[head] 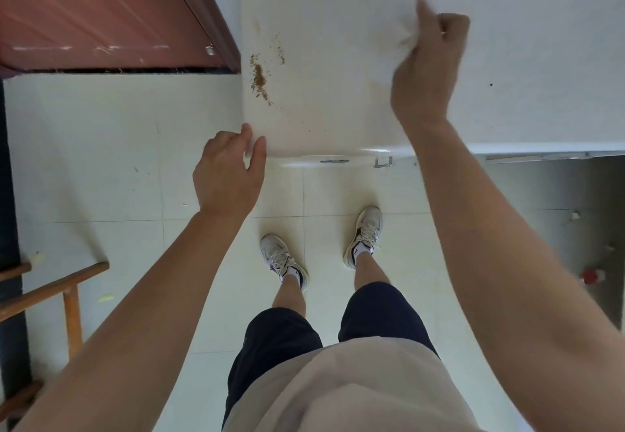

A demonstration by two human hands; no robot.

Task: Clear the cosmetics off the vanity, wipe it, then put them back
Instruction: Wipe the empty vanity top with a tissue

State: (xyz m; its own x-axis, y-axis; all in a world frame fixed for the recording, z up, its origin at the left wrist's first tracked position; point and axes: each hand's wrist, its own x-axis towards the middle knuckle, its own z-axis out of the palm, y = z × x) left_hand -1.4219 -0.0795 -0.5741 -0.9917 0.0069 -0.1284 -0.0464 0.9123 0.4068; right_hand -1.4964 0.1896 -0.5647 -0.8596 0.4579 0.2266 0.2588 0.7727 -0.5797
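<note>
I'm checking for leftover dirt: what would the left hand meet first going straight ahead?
Likely the brown crumbs on the vanity top, just beyond the left hand; depth is unclear.

Arms outstretched, left hand (230,171) loosely bent, fingertips on tabletop (338,100) corner, right hand (429,69) fisted round white cloth (406,38).
</note>
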